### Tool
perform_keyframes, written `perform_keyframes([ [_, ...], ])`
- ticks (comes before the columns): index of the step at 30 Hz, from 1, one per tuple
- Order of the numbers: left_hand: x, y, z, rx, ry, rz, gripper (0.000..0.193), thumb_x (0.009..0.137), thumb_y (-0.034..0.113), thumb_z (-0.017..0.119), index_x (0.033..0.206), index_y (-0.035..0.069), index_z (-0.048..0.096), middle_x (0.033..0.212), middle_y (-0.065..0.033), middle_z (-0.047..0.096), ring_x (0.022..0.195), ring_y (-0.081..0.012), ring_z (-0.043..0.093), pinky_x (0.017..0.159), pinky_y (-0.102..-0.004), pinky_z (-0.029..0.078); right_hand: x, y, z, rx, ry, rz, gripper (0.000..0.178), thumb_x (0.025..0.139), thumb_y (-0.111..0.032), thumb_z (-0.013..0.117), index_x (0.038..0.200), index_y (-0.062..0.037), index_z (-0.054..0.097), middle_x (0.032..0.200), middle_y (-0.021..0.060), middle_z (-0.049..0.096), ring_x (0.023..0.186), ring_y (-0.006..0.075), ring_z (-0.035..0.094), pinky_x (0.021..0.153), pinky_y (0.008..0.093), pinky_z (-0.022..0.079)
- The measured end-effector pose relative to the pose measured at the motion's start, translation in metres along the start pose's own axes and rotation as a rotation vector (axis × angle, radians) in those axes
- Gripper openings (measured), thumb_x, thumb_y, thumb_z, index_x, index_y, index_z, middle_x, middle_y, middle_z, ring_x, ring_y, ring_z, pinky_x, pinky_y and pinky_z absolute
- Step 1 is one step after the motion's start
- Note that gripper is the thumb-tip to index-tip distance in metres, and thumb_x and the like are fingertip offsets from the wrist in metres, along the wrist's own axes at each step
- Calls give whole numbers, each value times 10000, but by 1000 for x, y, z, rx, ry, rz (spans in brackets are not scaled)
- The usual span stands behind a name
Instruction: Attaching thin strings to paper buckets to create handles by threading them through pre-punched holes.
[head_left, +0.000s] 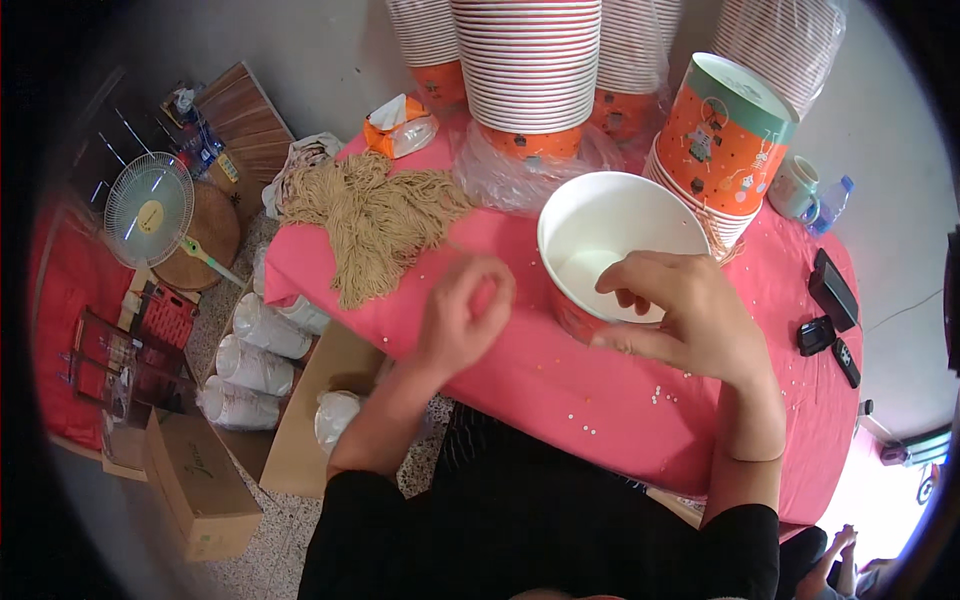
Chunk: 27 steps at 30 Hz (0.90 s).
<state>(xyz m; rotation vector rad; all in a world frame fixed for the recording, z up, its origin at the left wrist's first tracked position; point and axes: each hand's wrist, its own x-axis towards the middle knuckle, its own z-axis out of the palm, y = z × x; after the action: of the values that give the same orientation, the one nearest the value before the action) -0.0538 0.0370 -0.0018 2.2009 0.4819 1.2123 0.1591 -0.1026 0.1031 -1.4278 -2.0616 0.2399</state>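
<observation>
A paper bucket (pixel 572 313), white inside and orange outside, stands upright near the table's middle with its mouth up. My right hand (pixel 700 315) is over its near right rim, fingers curved above the opening and thumb apart at the near side. A gap shows between thumb and fingers, with nothing seen in it. To the bucket's left, my left hand (pixel 465 315) is raised above the tabletop, thumb and forefinger curled together in a pinch. Anything held there is too small to make out. Beyond the left hand lies a heap of tan string (pixel 370 215).
Stacked paper buckets (pixel 525 70) line the table's back, some in plastic. An upside-down orange bucket (pixel 725 140) tops the right stack. A mug (pixel 793 187), a bottle (pixel 832 203) and small black devices (pixel 833 290) sit at right. Small white bits dot the pink tablecloth (pixel 520 390).
</observation>
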Motion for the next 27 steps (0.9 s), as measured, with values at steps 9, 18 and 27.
perform_keyframes([
  [9, -44, 58, 22, -1013, -314, -400, 122, 938, 75, 610, 1050, 37, 583, 923, 50, 560, 803, -22, 511, 706, -205, 430, -4, -28, 7, -37, -1, -302, 234, 724, -111, 750, 930, -26, 681, 879, 98, 632, 791, 291, 626, 680, 397, 514],
  [18, -43, 52, 17, -1056, -369, -512, 124, 920, 57, 637, 1034, 16, 609, 888, 36, 589, 822, -38, 544, 721, -210, 452, -6, -29, 12, -113, 31, -439, 214, 695, -129, 646, 863, 0, 615, 753, 73, 530, 710, 243, 588, 615, 364, 485],
  [27, -35, 61, 18, -903, -255, -438, 103, 930, 73, 633, 1011, 13, 615, 863, 26, 585, 760, -31, 518, 681, -199, 433, -4, -28, 14, -251, 21, -373, 198, 704, -148, 656, 781, -59, 498, 746, 69, 529, 721, 250, 597, 614, 370, 487],
])
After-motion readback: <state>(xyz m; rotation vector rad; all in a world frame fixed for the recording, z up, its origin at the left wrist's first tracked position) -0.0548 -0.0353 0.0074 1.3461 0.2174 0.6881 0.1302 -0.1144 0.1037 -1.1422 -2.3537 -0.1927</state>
